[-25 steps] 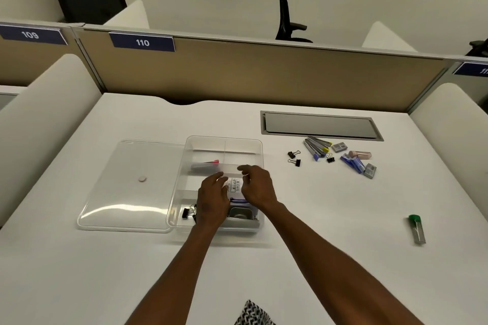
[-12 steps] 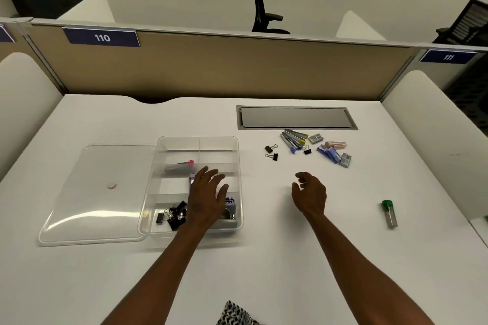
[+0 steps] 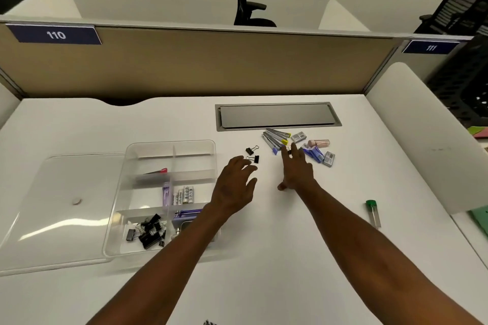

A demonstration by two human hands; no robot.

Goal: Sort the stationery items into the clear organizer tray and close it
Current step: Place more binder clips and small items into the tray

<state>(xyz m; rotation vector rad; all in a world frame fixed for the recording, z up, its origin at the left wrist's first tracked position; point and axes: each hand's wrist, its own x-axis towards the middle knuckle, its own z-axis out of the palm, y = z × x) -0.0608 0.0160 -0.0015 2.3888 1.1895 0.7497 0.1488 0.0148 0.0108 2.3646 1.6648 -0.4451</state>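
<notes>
Left hand [image 3: 233,187] spread and empty beside two black binder clips [image 3: 253,155], right hand [image 3: 297,169] outstretched, fingers straight, reaching loose stationery [image 3: 314,149], partition plates "110" [image 3: 56,34] and "111" [image 3: 431,47] beyond both.

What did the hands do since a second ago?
Both hands left the clear tray and reached out toward the loose items. The left hand now spreads open near two black binder clips; the right hand stretches to the pile of lead cases. Neither holds anything. The tray, its lid and the green-capped tube stayed put.

Lid [image 3: 60,208] lies left of tray [image 3: 169,145], seemingly touching.
</notes>
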